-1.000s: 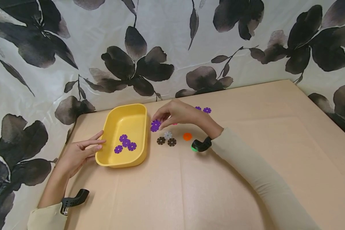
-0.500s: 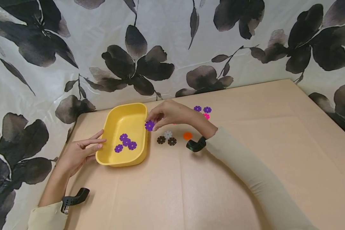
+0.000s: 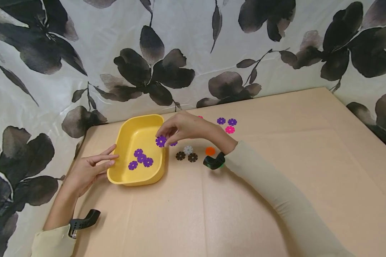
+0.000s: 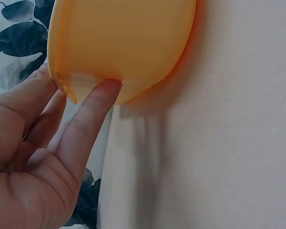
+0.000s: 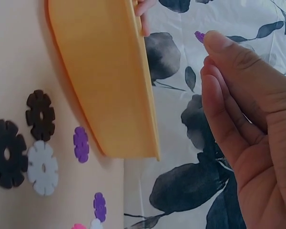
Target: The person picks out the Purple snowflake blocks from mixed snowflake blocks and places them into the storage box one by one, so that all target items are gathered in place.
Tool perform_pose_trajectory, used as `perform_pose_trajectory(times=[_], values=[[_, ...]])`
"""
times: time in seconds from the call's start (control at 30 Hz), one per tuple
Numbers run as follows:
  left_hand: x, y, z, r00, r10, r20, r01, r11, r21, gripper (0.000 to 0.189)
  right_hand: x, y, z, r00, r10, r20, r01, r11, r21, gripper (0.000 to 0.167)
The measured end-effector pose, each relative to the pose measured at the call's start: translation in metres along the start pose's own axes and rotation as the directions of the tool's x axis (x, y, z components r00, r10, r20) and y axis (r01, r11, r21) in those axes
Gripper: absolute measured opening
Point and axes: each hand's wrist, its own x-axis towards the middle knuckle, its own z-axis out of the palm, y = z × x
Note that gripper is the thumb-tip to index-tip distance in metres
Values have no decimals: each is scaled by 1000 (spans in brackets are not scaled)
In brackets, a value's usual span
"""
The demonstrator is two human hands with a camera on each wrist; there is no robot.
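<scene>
In the head view, a yellow plastic tray (image 3: 138,180) stands at the table's left end, with several purple notched flower discs (image 3: 141,158) inside. My left hand (image 3: 88,175) grips its left side, fingers at the rim and one digit against the outer wall (image 4: 119,62). Above the tray's right rim, my right hand (image 3: 186,126) pinches a purple flower disc (image 3: 161,141) between thumb and fingertips. Only a sliver of that disc (image 5: 199,36) shows past the thumb in the right wrist view. Another purple disc (image 3: 174,144) lies just right of the tray, partly hidden.
Two black discs (image 3: 192,157) and a white disc (image 3: 188,150) lie right of the tray. An orange disc (image 3: 210,151) and a mostly covered green one sit near the right wrist. Purple discs (image 3: 221,121) and a pink disc (image 3: 229,129) lie farther back. Floral cloth borders the table.
My right hand has moved left with the purple disc, from beside the tray to over its right rim. The left hand and tray have stayed in place.
</scene>
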Motion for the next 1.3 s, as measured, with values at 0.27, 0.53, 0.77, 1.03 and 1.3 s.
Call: perform_pose_trajectory(times=[0.27, 0.53, 0.77, 1.03, 1.3], values=[[-1, -2, 1, 1000, 11, -3, -11, 1000, -13, 50, 12, -2, 5, 1000, 26, 10, -26, 1000, -6, 42], [0, -1, 2, 1000, 8, -1, -8, 1000, -29, 50, 23, -5, 9, 998, 54, 34, -52, 998, -40, 46], [0, -2, 2, 1000, 13, 6, -13, 999, -40, 48, 33, -8, 11, 998, 54, 22, -54, 999, -6, 43], [1, -3, 2, 999, 35, 30, -33, 996, -88, 45, 40, -8, 10, 999, 40, 33, -41, 999, 31, 41], [0, 0, 3, 999, 27, 21, -26, 997, -73, 48, 50, -3, 10, 997, 66, 47, -69, 996, 54, 41]])
